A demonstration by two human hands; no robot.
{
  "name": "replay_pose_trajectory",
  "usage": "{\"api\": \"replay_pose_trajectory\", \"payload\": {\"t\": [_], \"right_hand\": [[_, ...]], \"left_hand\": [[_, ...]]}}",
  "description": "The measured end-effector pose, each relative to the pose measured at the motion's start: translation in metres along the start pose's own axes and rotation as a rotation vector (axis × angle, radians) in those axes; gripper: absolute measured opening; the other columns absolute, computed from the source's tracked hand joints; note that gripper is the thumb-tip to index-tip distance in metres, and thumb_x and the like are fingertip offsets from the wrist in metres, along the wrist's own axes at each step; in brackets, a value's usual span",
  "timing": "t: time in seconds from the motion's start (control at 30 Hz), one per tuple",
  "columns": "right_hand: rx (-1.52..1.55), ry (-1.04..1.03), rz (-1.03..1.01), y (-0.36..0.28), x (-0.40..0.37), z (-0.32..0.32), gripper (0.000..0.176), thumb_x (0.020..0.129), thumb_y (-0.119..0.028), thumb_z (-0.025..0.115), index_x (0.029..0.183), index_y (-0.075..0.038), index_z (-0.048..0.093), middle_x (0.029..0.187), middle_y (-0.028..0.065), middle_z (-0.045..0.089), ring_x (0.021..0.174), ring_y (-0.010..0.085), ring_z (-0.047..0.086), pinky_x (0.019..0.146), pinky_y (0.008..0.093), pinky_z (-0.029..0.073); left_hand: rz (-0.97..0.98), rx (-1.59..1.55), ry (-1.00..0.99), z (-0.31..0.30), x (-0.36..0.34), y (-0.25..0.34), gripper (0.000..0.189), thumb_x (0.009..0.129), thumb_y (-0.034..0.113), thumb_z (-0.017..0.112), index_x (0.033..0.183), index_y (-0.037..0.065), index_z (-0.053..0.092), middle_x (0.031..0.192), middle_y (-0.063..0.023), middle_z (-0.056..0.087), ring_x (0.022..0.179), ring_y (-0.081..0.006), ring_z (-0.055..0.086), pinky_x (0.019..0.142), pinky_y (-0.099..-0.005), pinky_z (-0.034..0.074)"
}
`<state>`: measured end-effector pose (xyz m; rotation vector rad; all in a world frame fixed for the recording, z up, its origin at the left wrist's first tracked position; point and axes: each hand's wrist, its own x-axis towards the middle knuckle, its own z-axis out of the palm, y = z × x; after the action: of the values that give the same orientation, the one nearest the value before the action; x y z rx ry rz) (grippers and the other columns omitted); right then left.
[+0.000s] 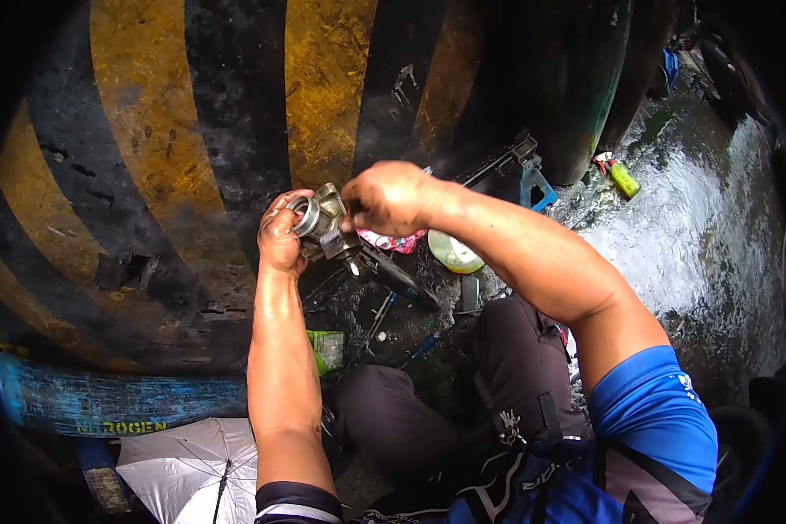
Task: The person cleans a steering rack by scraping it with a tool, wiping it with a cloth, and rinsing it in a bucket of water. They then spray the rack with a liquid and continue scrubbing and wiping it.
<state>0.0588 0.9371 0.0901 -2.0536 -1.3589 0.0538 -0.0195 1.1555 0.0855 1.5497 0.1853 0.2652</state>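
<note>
A metal part (331, 206) with a round ring-shaped opening is held up near the striped surface. My left hand (281, 234) is closed round its left side, the thumb beside the ring. At the part's right side is my right hand (386, 199), its fingers curled in; what they hold, if anything, is hidden. Just below and behind my right hand lies a pink and white cloth (391, 240). A round container (454, 253) with pale yellowish content stands under my right forearm.
A black and yellow striped surface (140, 105) fills the upper left. Blue cylinder (113, 395) and open umbrella (192, 463) lie lower left. Tools, a green packet (326, 349) and a blue stand (535, 185) are on the wet floor. A spray bottle (623, 177) lies right.
</note>
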Motion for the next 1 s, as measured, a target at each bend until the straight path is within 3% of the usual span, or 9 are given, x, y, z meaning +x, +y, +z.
{"api": "replay_pose_trajectory", "payload": {"t": [0.1, 0.17, 0.33, 0.37, 0.57, 0.63, 0.77, 0.87, 1.0], "right_hand": [[0.002, -0.068, 0.16, 0.029, -0.009, 0.013, 0.038, 0.087, -0.042, 0.063, 0.099, -0.007, 0.068, 0.093, 0.0166, 0.067, 0.096, 0.0364, 0.063, 0.083, 0.0439, 0.049], [0.045, -0.061, 0.177, 0.046, -0.017, 0.015, 0.033, 0.086, -0.035, 0.068, 0.089, -0.003, 0.064, 0.077, 0.0192, 0.064, 0.079, 0.0368, 0.064, 0.069, 0.0418, 0.05], [0.398, 0.122, 0.09, 0.044, -0.024, 0.068, 0.037, 0.088, -0.036, 0.067, 0.079, 0.0, 0.061, 0.07, 0.0191, 0.061, 0.068, 0.0372, 0.06, 0.063, 0.0412, 0.048], [0.17, 0.078, 0.213, 0.057, -0.03, 0.067, 0.035, 0.087, -0.033, 0.068, 0.078, 0.0, 0.061, 0.07, 0.0185, 0.061, 0.066, 0.0349, 0.06, 0.062, 0.039, 0.048], [0.368, 0.076, 0.114, 0.039, -0.027, 0.058, 0.037, 0.087, -0.041, 0.066, 0.085, -0.004, 0.064, 0.075, 0.0164, 0.064, 0.075, 0.0373, 0.063, 0.067, 0.0433, 0.049], [0.085, 0.023, 0.318, 0.046, -0.026, 0.039, 0.035, 0.085, -0.041, 0.065, 0.088, -0.006, 0.066, 0.078, 0.0152, 0.066, 0.082, 0.0363, 0.064, 0.072, 0.044, 0.051], [0.067, 0.104, 0.026, 0.012, -0.016, 0.032, 0.032, 0.085, -0.041, 0.065, 0.087, -0.009, 0.068, 0.081, 0.015, 0.067, 0.085, 0.0356, 0.065, 0.074, 0.0447, 0.051], [0.003, 0.117, 0.193, 0.035, 0.005, 0.021, 0.033, 0.086, -0.042, 0.064, 0.093, -0.01, 0.067, 0.08, 0.0159, 0.067, 0.084, 0.0376, 0.065, 0.076, 0.0462, 0.051], [0.119, 0.122, 0.018, 0.02, -0.01, 0.045, 0.034, 0.087, -0.042, 0.063, 0.087, -0.008, 0.066, 0.073, 0.0154, 0.066, 0.08, 0.0381, 0.065, 0.071, 0.0476, 0.051]], "left_hand": [[-0.021, -0.022, 0.005, -0.007, 0.001, -0.006, 0.036, 0.078, 0.006, 0.041, 0.104, -0.002, 0.064, 0.091, -0.0087, 0.065, 0.082, -0.018, 0.064, 0.076, -0.0313, 0.053], [0.001, -0.036, -0.012, -0.02, 0.005, -0.011, 0.036, 0.077, 0.006, 0.041, 0.104, -0.001, 0.063, 0.091, -0.0089, 0.065, 0.083, -0.0192, 0.064, 0.077, -0.0328, 0.053], [-0.019, -0.058, 0.041, -0.005, 0.006, -0.006, 0.039, 0.073, 0.004, 0.039, 0.102, -0.003, 0.065, 0.087, -0.0087, 0.065, 0.078, -0.0178, 0.063, 0.074, -0.0307, 0.052], [-0.031, -0.035, -0.017, -0.013, 0.005, -0.005, 0.036, 0.078, 0.007, 0.04, 0.105, -0.002, 0.063, 0.094, -0.0096, 0.065, 0.085, -0.0216, 0.065, 0.078, -0.0344, 0.053], [0.005, -0.053, 0.014, 0.0, 0.0, -0.004, 0.037, 0.074, 0.006, 0.042, 0.102, -0.003, 0.065, 0.091, -0.009, 0.066, 0.08, -0.0173, 0.064, 0.076, -0.0295, 0.052], [0.021, -0.041, 0.003, -0.008, -0.001, -0.005, 0.036, 0.075, 0.007, 0.043, 0.102, -0.003, 0.065, 0.093, -0.0097, 0.067, 0.084, -0.0181, 0.065, 0.079, -0.0299, 0.052], [0.045, -0.069, 0.002, -0.005, 0.001, -0.008, 0.037, 0.075, 0.007, 0.042, 0.102, -0.003, 0.065, 0.095, -0.0106, 0.067, 0.085, -0.0199, 0.065, 0.082, -0.0309, 0.051], [0.03, -0.034, -0.082, -0.009, -0.002, -0.008, 0.038, 0.077, 0.006, 0.039, 0.105, -0.004, 0.062, 0.107, -0.0157, 0.065, 0.094, -0.0251, 0.064, 0.086, -0.0368, 0.052], [0.071, -0.047, -0.069, -0.015, -0.001, -0.011, 0.035, 0.08, 0.008, 0.041, 0.105, -0.003, 0.062, 0.108, -0.0166, 0.065, 0.098, -0.0269, 0.064, 0.09, -0.038, 0.051]]}}
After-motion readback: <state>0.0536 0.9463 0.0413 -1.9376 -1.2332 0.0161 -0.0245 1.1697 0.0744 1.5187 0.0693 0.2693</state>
